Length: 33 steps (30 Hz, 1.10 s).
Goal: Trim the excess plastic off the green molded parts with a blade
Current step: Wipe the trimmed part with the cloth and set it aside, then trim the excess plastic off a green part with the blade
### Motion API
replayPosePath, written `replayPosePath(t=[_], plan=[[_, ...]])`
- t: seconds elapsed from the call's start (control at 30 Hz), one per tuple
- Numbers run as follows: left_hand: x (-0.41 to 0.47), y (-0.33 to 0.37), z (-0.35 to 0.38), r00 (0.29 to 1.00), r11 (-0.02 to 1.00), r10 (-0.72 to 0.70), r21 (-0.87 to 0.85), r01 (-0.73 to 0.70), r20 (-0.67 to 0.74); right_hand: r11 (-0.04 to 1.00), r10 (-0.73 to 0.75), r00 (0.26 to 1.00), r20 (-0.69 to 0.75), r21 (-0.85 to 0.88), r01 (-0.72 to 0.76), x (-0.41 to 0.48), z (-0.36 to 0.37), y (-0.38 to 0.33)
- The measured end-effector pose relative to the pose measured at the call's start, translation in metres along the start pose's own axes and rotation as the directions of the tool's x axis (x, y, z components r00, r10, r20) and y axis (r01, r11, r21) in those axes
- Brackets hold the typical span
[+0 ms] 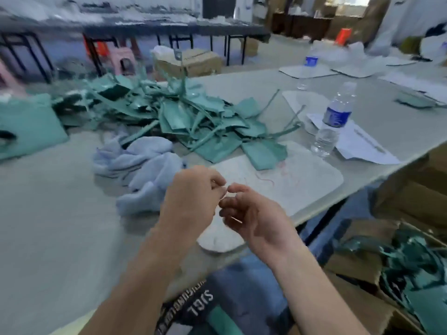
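A heap of green molded parts (183,114) with long trimmed strips lies across the middle of the grey table (53,213). My left hand (191,194) and my right hand (251,213) meet above the table's front edge. Both pinch a small pale thing (224,195) between their fingertips; it is too small and blurred to name. A thin pale sliver (235,220) shows at my right palm. Neither hand touches a green part.
A white board (302,182) lies under my hands. A crumpled pale blue cloth (142,165) sits to the left. A water bottle (332,122) stands on papers at the right. A cardboard box (362,269) with green offcuts (416,269) stands on the floor at the lower right.
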<state>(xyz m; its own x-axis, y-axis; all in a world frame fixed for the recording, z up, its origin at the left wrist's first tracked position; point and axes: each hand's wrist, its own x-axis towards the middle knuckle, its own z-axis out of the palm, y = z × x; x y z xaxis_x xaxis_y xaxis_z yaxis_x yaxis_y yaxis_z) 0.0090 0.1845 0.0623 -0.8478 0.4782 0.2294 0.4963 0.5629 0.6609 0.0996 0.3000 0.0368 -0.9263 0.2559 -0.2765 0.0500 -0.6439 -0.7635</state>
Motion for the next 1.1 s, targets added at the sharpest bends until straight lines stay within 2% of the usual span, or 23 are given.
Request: replayPosePath(t=[0.1, 0.2, 0.27, 0.37, 0.5, 0.6, 0.7, 0.77, 0.8, 0.9, 0.97, 1.03, 1.1], plan=[[0.005, -0.053, -0.056, 0.967, 0.981, -0.112, 0.132, 0.144, -0.228, 0.995, 0.071, 0.989, 0.131, -0.085, -0.060, 0.040, 0.068, 0.015], [0.003, -0.107, -0.102, 0.885, 0.899, -0.237, 0.255, 0.357, -0.402, 0.972, 0.145, 0.966, 0.215, -0.216, -0.098, 0.079, 0.133, 0.040], [0.000, -0.144, -0.126, 0.816, 0.825, -0.342, 0.266, 0.498, -0.466, 0.920, 0.189, 0.935, 0.299, -0.387, -0.062, 0.103, 0.174, 0.060], [-0.004, -0.200, -0.156, 0.770, 0.784, -0.397, 0.252, 0.567, -0.499, 0.733, 0.221, 0.900, 0.375, -0.673, 0.100, 0.140, 0.228, 0.092], [0.003, -0.263, -0.189, 0.741, 0.789, -0.501, 0.116, 0.604, -0.447, 0.401, 0.118, 0.896, 0.429, -0.846, 0.352, 0.195, 0.284, 0.117], [0.018, -0.294, -0.209, 0.733, 0.765, -0.499, 0.161, 0.623, -0.463, 0.205, 0.089, 0.868, 0.488, -0.862, 0.464, 0.234, 0.310, 0.123], [0.034, -0.318, -0.221, 0.719, 0.726, -0.519, 0.205, 0.656, -0.461, -0.140, 0.042, 0.828, 0.560, -0.817, 0.559, 0.276, 0.326, 0.131], [0.044, -0.332, -0.224, 0.712, 0.701, -0.543, 0.227, 0.676, -0.445, -0.356, -0.024, 0.841, 0.540, -0.791, 0.498, 0.301, 0.330, 0.131], [0.048, -0.337, -0.223, 0.705, 0.683, -0.561, 0.239, 0.691, -0.434, -0.420, -0.047, 0.862, 0.505, -0.793, 0.442, 0.313, 0.327, 0.130], [0.057, -0.347, -0.216, 0.684, 0.645, -0.593, 0.256, 0.719, -0.425, -0.490, 0.020, 0.935, 0.354, -0.812, 0.318, 0.335, 0.311, 0.126], [0.059, -0.349, -0.209, 0.666, 0.672, -0.581, 0.186, 0.717, -0.469, -0.559, 0.130, 0.942, 0.308, -0.762, 0.326, 0.335, 0.301, 0.125], [0.060, -0.349, -0.200, 0.646, 0.696, -0.576, 0.114, 0.709, -0.501, -0.577, 0.169, 0.913, 0.372, -0.713, 0.397, 0.331, 0.296, 0.124], [0.063, -0.347, -0.188, 0.645, 0.700, -0.583, 0.097, 0.707, -0.494, -0.527, 0.072, 0.854, 0.516, -0.707, 0.472, 0.325, 0.298, 0.118]])
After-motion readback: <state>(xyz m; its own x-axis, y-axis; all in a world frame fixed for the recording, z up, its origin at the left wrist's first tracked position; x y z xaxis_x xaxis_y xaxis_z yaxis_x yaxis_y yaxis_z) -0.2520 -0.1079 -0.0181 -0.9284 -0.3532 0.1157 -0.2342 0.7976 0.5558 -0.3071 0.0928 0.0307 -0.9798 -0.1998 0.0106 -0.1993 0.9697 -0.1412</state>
